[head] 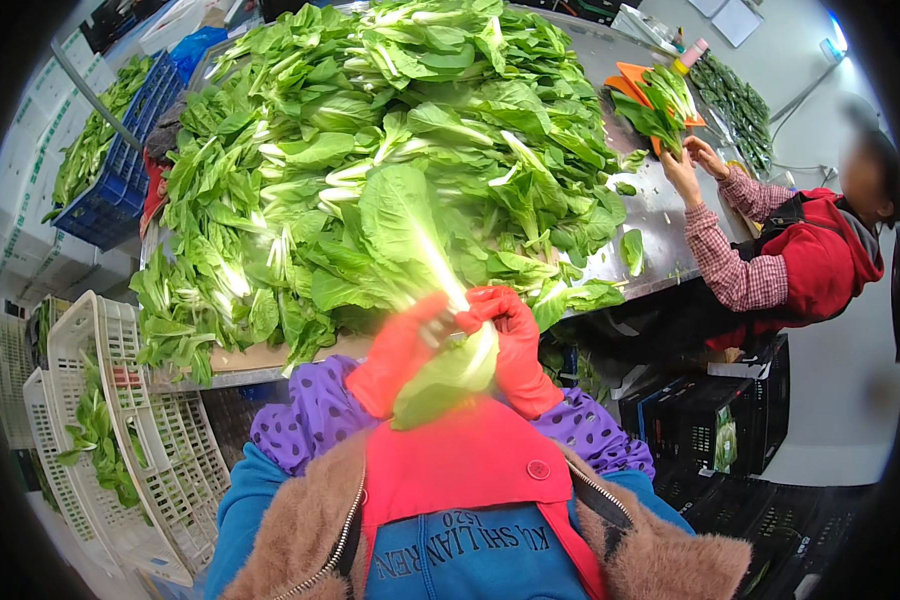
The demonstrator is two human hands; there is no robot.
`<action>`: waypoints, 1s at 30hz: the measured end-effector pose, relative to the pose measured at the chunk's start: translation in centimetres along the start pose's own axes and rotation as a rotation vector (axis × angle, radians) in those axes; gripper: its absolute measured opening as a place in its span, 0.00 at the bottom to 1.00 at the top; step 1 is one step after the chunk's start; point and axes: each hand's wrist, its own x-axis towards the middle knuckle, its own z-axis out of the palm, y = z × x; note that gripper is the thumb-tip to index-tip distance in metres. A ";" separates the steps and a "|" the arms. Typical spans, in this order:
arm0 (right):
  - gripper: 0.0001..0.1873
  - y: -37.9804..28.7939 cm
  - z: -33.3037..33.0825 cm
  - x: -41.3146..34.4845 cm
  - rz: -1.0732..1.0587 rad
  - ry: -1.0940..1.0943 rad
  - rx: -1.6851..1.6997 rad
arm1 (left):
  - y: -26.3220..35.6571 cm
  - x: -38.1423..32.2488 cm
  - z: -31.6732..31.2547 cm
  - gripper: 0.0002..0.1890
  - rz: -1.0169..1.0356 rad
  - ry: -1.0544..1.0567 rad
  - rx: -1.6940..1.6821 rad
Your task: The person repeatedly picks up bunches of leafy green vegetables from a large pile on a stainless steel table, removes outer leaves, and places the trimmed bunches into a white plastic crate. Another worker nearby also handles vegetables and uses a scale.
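Both my hands wear red gloves and meet in front of my apron, at the near edge of a large heap of leafy greens. My left hand, slightly blurred, closes around the base of a leafy green whose broad leaves point away over the heap. Fingers of my right hand pinch the white stalk end beside it. Between the hands, a single leaf hangs down towards my apron, its pale stalk at the right fingers. Whether that leaf is still joined to the bunch is hidden.
The heap lies on a metal table. A co-worker at right handles greens by an orange holder. White plastic crates stand at left, beneath a blue crate of greens. Black crates are stacked at right.
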 end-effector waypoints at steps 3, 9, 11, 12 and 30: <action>0.08 -0.7 0.1 -0.6 0.309 0.189 0.189 | -0.3 -0.3 1.0 0.12 -0.025 0.006 -0.151; 0.11 -3.7 -1.4 -0.1 0.781 0.184 0.211 | -0.5 -0.8 0.7 0.15 0.036 -0.171 -0.050; 0.09 -4.2 -1.3 0.0 0.680 0.211 0.182 | -0.4 -0.4 0.8 0.16 -0.054 -0.131 -0.023; 0.09 -4.4 -1.4 -0.2 0.627 0.246 0.139 | -0.6 -0.4 0.9 0.16 -0.030 -0.140 -0.040; 0.33 -4.4 -22.6 -10.5 0.796 -0.208 -1.743 | -0.7 1.2 2.9 0.13 -0.003 0.249 0.233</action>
